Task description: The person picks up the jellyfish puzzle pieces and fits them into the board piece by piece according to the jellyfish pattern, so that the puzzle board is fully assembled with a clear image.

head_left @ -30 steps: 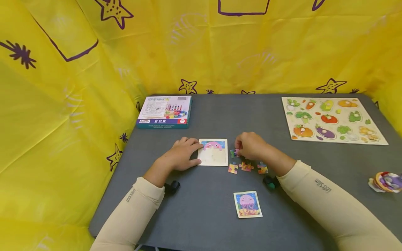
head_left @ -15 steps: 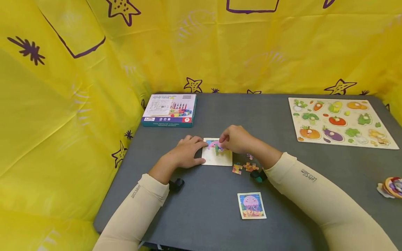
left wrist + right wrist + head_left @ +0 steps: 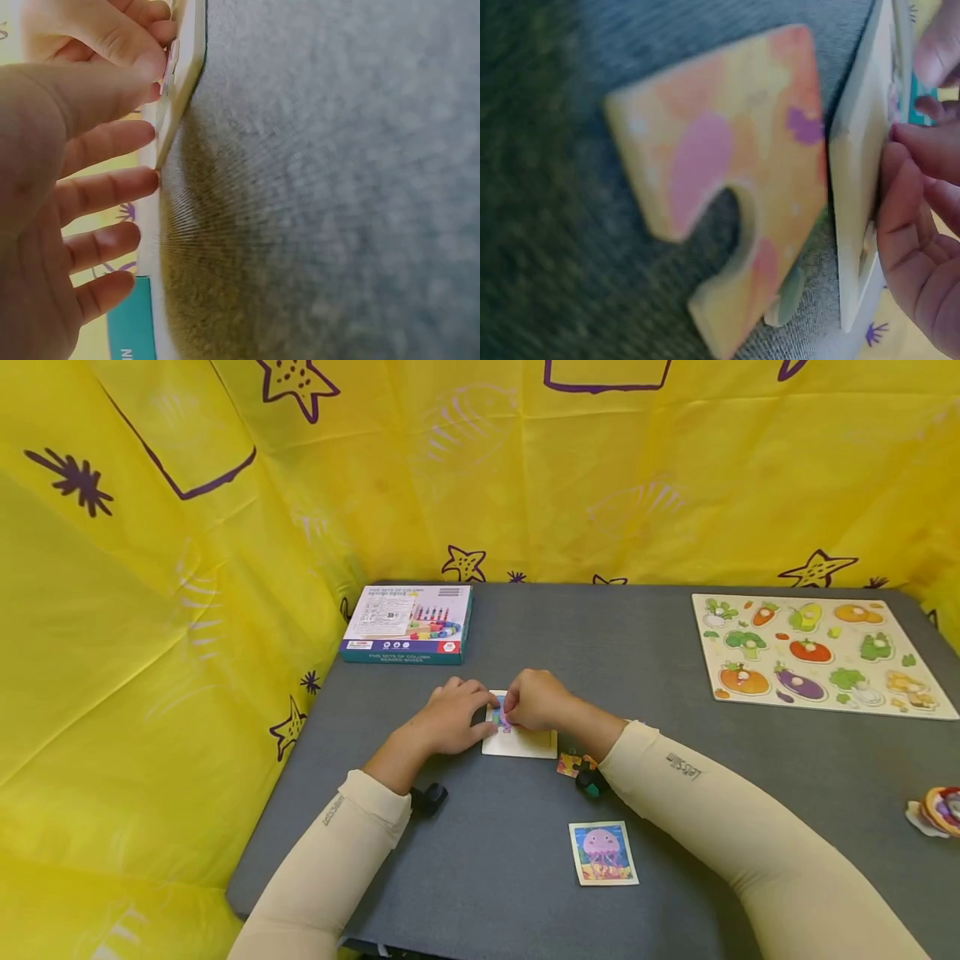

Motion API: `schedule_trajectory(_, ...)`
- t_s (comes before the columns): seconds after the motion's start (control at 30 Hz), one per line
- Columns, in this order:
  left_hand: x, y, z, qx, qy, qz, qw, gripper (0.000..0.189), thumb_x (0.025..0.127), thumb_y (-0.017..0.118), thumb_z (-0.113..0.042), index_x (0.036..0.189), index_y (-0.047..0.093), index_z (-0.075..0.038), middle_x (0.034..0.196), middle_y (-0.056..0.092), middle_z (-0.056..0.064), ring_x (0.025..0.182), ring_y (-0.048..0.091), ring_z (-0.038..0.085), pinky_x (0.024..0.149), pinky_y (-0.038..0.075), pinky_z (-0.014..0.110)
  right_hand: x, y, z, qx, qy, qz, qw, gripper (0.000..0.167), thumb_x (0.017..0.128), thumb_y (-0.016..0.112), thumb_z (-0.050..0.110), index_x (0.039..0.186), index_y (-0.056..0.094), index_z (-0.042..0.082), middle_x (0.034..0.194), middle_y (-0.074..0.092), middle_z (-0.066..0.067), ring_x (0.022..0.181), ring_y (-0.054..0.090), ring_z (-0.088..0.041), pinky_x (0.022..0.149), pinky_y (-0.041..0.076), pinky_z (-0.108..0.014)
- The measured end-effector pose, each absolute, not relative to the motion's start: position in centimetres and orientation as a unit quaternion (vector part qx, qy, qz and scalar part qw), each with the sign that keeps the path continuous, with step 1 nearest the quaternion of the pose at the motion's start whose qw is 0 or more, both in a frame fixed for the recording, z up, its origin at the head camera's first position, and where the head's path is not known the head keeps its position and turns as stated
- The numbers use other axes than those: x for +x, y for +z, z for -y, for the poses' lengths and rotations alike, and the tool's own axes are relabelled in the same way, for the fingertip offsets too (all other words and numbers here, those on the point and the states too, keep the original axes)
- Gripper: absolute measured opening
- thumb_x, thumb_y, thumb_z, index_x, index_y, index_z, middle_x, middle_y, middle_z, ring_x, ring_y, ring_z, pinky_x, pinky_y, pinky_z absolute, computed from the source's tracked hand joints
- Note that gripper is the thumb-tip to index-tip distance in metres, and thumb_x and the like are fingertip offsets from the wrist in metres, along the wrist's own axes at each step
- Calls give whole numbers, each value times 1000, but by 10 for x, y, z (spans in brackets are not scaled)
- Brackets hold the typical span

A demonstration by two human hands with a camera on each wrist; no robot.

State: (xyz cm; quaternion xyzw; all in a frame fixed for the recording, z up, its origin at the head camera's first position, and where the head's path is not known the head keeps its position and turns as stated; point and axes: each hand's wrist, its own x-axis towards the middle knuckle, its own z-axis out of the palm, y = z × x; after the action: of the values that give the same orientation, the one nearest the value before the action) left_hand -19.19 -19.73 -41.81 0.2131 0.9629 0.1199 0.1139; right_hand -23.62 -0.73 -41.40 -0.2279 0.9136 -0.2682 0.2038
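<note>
A square wooden puzzle tray point(image 3: 525, 747) lies flat on the grey table, its upper part carrying picture pieces. My left hand point(image 3: 450, 720) rests at the tray's left edge, fingers loosely extended, thumb and fingertips touching the rim. Over the left part of the tray, my right hand point(image 3: 536, 700) pinches a small jigsaw piece point(image 3: 504, 724), mostly hidden by the fingers. In the right wrist view a yellow-orange jigsaw piece point(image 3: 772, 127) lies on the table beside the tray. My right wrist partly covers the loose pieces point(image 3: 569, 764) in the head view.
A jellyfish picture card point(image 3: 604, 855) lies nearer me. At the back left is a bead-set box point(image 3: 407, 625); at the back right, a vegetable peg puzzle board point(image 3: 821, 652). A colourful toy point(image 3: 941, 810) sits at the right edge. Yellow cloth point(image 3: 555, 485) hangs behind the table.
My right hand has picked up a green and pink jigsaw piece from right of the tray and carried it left onto the tray. My left hand has stayed at the tray's edge.
</note>
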Motion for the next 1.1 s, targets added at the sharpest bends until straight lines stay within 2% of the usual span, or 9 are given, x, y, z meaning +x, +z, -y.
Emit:
schedule_trajectory(0.23, -201, -423, 193, 195, 114, -971, 81, 23, 100, 64, -30, 120, 69, -21, 126, 63, 3, 112, 50, 26, 95, 41, 45, -238, -415, 9, -240, -247, -921, 184, 11, 87, 80, 16, 77, 76, 14, 74, 69, 2, 74, 60, -18, 60, 45, -25)
schedule_trajectory(0.57, -204, -424, 187, 172, 105, -976, 77, 18, 99, 66, -28, 116, 70, -23, 122, 63, 3, 108, 50, 26, 92, 42, 44, -240, -413, 5, -229, -248, -923, 186, 10, 86, 79, 17, 78, 74, 15, 79, 68, 0, 77, 59, -20, 61, 44, -27)
schedule_trajectory(0.7, -205, -423, 184, 181, 94, -976, 80, 19, 99, 65, -29, 117, 70, -24, 121, 62, 3, 110, 49, 26, 93, 42, 43, -239, -405, -10, -235, -227, -928, 180, 6, 89, 74, 21, 88, 75, 15, 87, 67, -2, 80, 58, -21, 66, 46, -31)
schedule_trajectory(0.77, -205, -423, 184, 189, 94, -974, 85, 21, 99, 64, -30, 118, 69, -24, 122, 60, 3, 112, 48, 25, 94, 41, 43, -237, -398, -22, -245, -199, -931, 186, 12, 92, 72, 24, 98, 75, 15, 94, 67, -4, 85, 60, -24, 72, 48, -36)
schedule_trajectory(0.87, -204, -422, 184, 200, 106, -970, 93, 25, 99, 65, -32, 123, 68, -24, 126, 58, 2, 116, 47, 24, 100, 40, 44, -234, -388, -43, -259, -152, -932, 202, 25, 94, 73, 27, 114, 74, 14, 114, 69, -11, 108, 62, -33, 91, 50, -48)
schedule_trajectory(0.97, -203, -421, 185, 212, 122, -963, 109, 35, 97, 68, -36, 130, 66, -25, 133, 56, 3, 121, 45, 24, 106, 38, 45, -231, -382, -68, -254, -121, -937, 208, 36, 92, 76, 28, 124, 70, 12, 133, 63, -18, 129, 54, -41, 104, 44, -57)
schedule_trajectory(1.03, -202, -420, 186, 218, 128, -960, 120, 42, 95, 70, -40, 134, 65, -26, 136, 55, 3, 123, 45, 24, 108, 37, 46, -229, -382, -84, -246, -113, -941, 205, 42, 90, 78, 28, 126, 68, 10, 136, 60, -22, 131, 52, -43, 105, 44, -58)
schedule_trajectory(1.1, -201, -420, 186, 222, 130, -958, 128, 48, 93, 71, -43, 137, 63, -27, 137, 54, 4, 124, 44, 25, 108, 36, 46, -228, -385, -98, -237, -111, -944, 200, 47, 86, 82, 29, 125, 67, 8, 130, 60, -24, 123, 55, -43, 101, 46, -57)
